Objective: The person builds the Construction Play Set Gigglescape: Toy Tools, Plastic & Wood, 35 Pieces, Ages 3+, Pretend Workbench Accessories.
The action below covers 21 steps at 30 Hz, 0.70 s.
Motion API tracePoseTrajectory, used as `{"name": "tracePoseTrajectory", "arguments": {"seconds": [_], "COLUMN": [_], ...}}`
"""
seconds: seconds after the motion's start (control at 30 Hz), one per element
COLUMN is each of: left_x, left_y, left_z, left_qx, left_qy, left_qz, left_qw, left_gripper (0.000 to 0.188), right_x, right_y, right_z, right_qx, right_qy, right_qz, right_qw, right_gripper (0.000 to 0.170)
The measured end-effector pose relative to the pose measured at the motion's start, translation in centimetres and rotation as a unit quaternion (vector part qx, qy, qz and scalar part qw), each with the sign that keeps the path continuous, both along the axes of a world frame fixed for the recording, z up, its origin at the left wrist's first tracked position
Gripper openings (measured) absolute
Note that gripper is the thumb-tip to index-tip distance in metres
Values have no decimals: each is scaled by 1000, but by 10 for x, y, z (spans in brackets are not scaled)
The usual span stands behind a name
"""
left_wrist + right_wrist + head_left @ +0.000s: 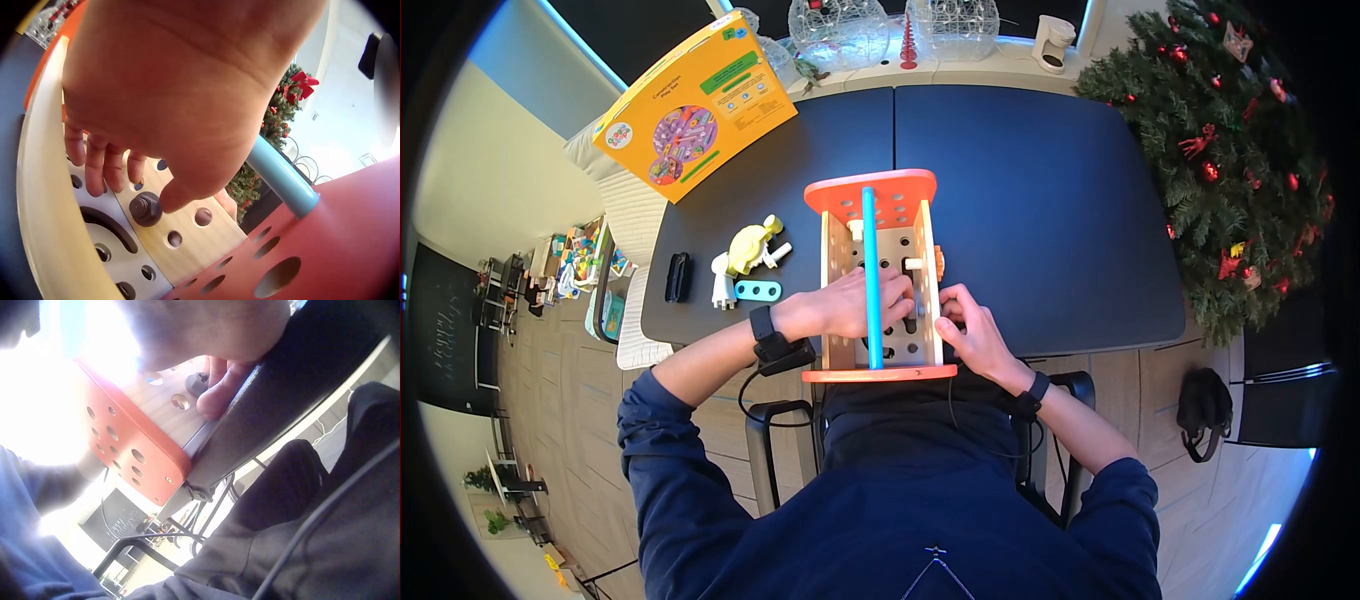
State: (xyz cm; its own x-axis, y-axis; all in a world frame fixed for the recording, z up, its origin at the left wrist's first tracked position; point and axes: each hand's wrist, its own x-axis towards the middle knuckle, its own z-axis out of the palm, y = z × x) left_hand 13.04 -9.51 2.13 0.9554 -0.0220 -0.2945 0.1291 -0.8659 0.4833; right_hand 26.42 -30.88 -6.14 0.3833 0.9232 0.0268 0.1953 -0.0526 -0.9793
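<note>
A wooden toolbox with red ends (880, 375) and a blue bar (872, 280) stands at the table's front edge. My left hand (870, 300) reaches inside it under the bar; in the left wrist view the left hand's (169, 94) thumb touches a grey nut (145, 209) on a bolt through the wooden side, fingers loosely bent above. Outside the right side is my right hand (980, 335). In the right wrist view the right hand's (219, 337) thumb and a finger pinch the edge of a grey slotted bolt head (197, 384).
Left of the toolbox lie a yellow-green piece (750, 248), white pieces (723, 280), a turquoise strip with holes (758, 290) and a black case (679, 277). A yellow box (740, 90) stands at the back left. A decorated tree (1220, 170) is at the right.
</note>
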Motion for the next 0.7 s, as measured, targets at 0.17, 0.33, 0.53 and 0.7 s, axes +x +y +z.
{"name": "tracePoseTrajectory", "arguments": {"seconds": [0.17, 0.33, 0.53, 0.7], "left_x": [8, 0, 6, 4], "left_y": [-6, -6, 5, -9], "left_z": [24, 8, -7, 20], "left_qx": [-46, -34, -21, -64], "left_qy": [98, 20, 41, 57], "left_qz": [13, 15, -36, 68], "left_qw": [994, 999, 998, 994], "left_gripper": [42, 45, 41, 30], "right_x": [0, 0, 0, 0], "right_y": [1, 1, 1, 0], "right_z": [-4, -4, -7, -3], "right_qx": [7, 8, 14, 10], "right_qy": [0, 4, -4, 2], "right_qz": [-1, 0, -1, 2], "right_qw": [1000, 1000, 1000, 1000], "right_gripper": [46, 46, 45, 44]}}
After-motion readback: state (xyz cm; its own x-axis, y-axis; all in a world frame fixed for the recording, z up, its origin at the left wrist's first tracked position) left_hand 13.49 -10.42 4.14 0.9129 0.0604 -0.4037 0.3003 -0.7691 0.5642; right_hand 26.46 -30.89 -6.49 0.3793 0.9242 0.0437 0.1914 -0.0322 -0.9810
